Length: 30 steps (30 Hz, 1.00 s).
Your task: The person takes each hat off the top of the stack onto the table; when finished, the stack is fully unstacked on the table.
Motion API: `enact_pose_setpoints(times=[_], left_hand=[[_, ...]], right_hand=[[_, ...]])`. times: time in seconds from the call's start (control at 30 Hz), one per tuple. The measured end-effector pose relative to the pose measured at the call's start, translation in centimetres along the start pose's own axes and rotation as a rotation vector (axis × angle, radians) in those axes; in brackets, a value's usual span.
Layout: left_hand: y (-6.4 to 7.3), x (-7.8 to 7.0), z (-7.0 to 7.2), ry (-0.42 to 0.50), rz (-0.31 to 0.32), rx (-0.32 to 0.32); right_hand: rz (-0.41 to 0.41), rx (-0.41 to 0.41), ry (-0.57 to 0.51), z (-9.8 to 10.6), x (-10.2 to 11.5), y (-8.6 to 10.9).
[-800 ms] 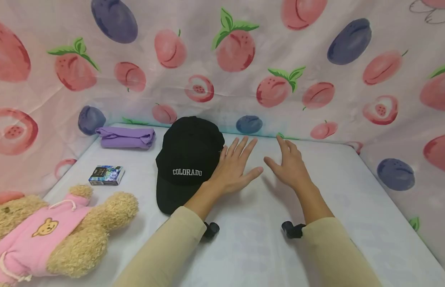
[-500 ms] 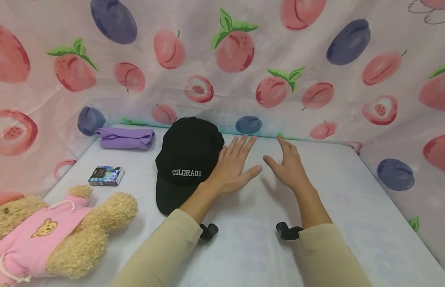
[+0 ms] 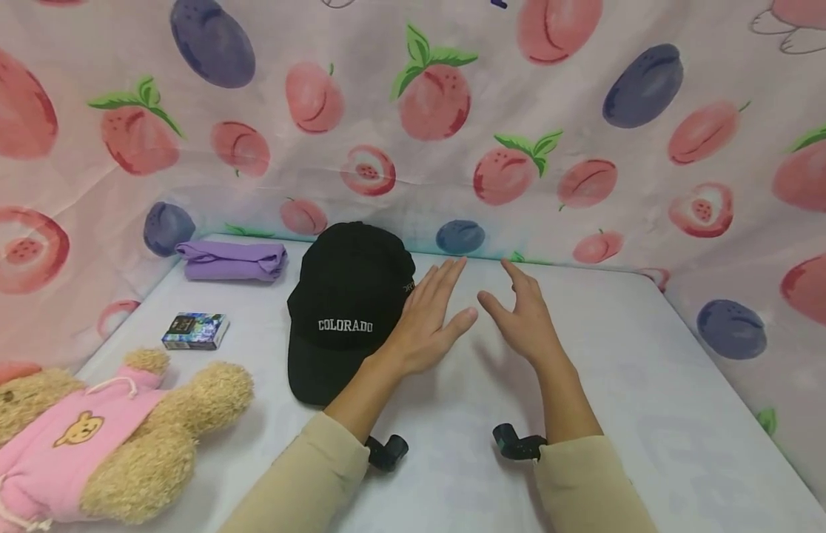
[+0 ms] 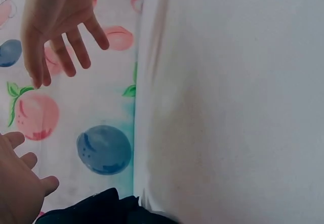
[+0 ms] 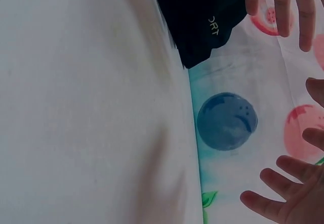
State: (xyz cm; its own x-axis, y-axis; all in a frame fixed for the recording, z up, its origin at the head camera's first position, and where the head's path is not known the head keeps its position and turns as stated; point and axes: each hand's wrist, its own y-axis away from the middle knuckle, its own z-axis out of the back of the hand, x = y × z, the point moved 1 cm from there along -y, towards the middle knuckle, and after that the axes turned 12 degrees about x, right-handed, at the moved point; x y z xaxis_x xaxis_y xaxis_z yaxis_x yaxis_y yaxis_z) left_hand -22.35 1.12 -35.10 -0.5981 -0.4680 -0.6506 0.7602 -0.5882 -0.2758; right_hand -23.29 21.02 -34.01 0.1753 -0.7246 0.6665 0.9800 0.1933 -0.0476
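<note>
A black baseball cap (image 3: 346, 296) with "COLORADO" in white letters lies on the white table, brim toward me. My left hand (image 3: 422, 322) hovers by the cap's right side with fingers straight, overlapping its edge in the head view. To the right, my right hand (image 3: 525, 318) is held above the table, fingers extended and thumb apart. The palms face each other across a gap and neither hand grips anything. In the left wrist view the cap (image 4: 101, 211) shows along the bottom edge; in the right wrist view part of the cap (image 5: 205, 19) appears at the top.
A folded purple cloth (image 3: 233, 261) lies at the back left, with a small blue patterned box (image 3: 196, 331) in front of it. A teddy bear in a pink top (image 3: 106, 437) lies at the near left. Fruit-print fabric (image 3: 413, 185) hangs behind the white table (image 3: 653, 370).
Both hands have shifted slightly, the right hand a little to the left, so the gap between them is narrower. The head view has tilted up slightly. The cap and other objects stay put.
</note>
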Motion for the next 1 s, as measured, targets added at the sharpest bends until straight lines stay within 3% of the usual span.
enact_pose_setpoints(times=[0.2, 0.53, 0.8, 1.0], left_hand=[[0.6, -0.3, 0.4, 0.070, -0.006, -0.043], [1.7, -0.7, 0.8, 0.158, -0.075, -0.119], [2.5, -0.6, 1.4, 0.184, -0.099, -0.131], [2.8, -0.8, 1.6, 0.232, -0.077, -0.107]], right_hand=[[0.030, 0.004, -0.039, -0.4, 0.7, 0.2], [0.096, -0.013, -0.105, -1.6, 2.1, 0.1], [0.111, 0.010, -0.145, -2.1, 2.9, -0.2], [0.104, 0.038, -0.165, -2.7, 3.1, -0.3]])
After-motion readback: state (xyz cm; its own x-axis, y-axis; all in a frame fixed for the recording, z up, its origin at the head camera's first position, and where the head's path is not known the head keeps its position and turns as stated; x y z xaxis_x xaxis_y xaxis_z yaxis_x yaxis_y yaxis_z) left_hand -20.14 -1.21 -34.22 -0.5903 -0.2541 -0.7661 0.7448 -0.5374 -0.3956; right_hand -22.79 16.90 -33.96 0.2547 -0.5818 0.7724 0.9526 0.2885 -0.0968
